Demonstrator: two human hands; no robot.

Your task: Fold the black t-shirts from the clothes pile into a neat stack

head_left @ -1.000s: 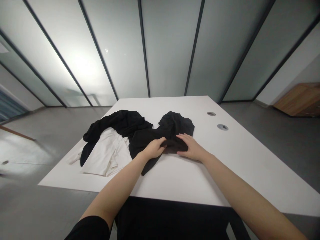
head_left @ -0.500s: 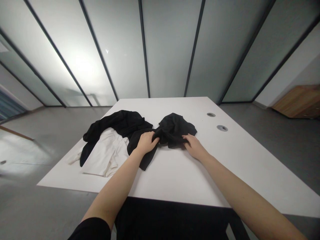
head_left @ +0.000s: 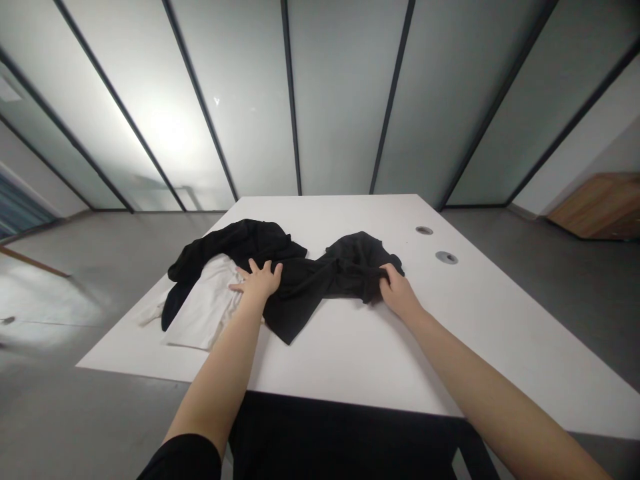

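A crumpled black garment (head_left: pixel 320 283) lies stretched across the white table (head_left: pixel 345 360), twisted at its middle. My right hand (head_left: pixel 396 290) is shut on its right end, with the cloth bunched under the fingers. My left hand (head_left: pixel 259 280) rests open with fingers spread, at the garment's left edge and over a white garment (head_left: pixel 205 308). That white cloth lies partly under a black cloth (head_left: pixel 240 243) at the upper left. I cannot tell if both black pieces are one garment.
Two round metal grommets (head_left: pixel 424 230) (head_left: pixel 446 257) are set in the table's far right. Frosted glass panels (head_left: pixel 340 100) stand behind the table, above a grey floor (head_left: pixel 560 320). A wooden cabinet (head_left: pixel 597 207) stands at the far right.
My left hand has let go of the black cloth and moved left, now spread at its edge. My right hand has moved right, drawing the black garment out flatter.
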